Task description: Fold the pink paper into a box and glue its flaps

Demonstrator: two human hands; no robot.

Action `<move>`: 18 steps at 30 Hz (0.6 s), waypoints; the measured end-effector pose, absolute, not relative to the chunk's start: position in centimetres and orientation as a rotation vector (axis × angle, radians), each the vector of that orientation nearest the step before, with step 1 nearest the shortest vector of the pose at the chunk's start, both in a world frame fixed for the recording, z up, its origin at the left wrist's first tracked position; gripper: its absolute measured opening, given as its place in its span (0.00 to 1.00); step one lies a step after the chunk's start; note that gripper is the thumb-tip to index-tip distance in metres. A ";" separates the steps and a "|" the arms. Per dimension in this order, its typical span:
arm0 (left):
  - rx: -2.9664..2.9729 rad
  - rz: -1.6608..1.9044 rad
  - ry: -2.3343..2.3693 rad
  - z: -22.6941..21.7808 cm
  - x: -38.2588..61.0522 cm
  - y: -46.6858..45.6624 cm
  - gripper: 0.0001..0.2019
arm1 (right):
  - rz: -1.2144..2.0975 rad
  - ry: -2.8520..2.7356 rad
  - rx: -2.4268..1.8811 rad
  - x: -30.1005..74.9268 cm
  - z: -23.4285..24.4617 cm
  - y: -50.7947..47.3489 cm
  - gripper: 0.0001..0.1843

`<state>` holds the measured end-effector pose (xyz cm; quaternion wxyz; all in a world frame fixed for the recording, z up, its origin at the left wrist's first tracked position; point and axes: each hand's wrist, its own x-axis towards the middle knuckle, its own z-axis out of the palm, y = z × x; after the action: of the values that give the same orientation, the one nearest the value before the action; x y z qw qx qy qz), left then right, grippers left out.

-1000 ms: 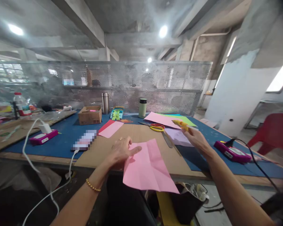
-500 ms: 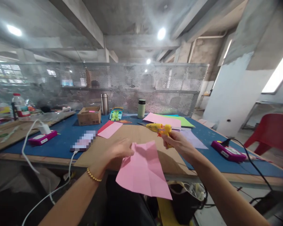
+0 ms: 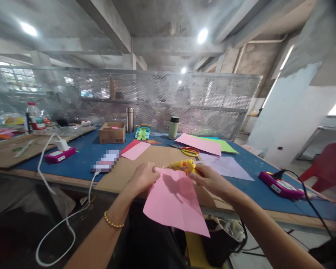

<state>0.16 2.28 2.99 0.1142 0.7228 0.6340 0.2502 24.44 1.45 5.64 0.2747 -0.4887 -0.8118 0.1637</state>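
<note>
Left hand (image 3: 144, 178) pinching the top-left corner of a creased pink paper sheet (image 3: 175, 203), which is held out over the near edge of the blue worktop (image 3: 82, 160). Right hand (image 3: 208, 179) wrapped round the grip of a yellow plastic glue gun (image 3: 181, 164), nozzle pointing left, right by the sheet's top edge; can't tell if touching. Red-and-yellow-handled scissors (image 3: 184, 150) lie beyond the gun.
</note>
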 end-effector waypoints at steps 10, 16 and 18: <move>2.027 0.849 1.870 2.2 0.0 2.1 0.06 | 0.344 -2.272 -1.455 23.8 5.2 2.9 0.13; 2.011 0.865 1.840 2.3 -0.1 2.0 0.07 | 0.306 -2.306 -1.432 23.6 4.7 3.6 0.15; 2.009 0.870 1.828 2.2 -0.1 1.9 0.07 | 0.297 -2.303 -1.462 23.5 4.6 3.7 0.15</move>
<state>-0.13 1.92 2.23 0.1441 0.6971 0.6343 0.3017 23.52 3.72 4.62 0.1974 -0.5223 -0.8228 0.1060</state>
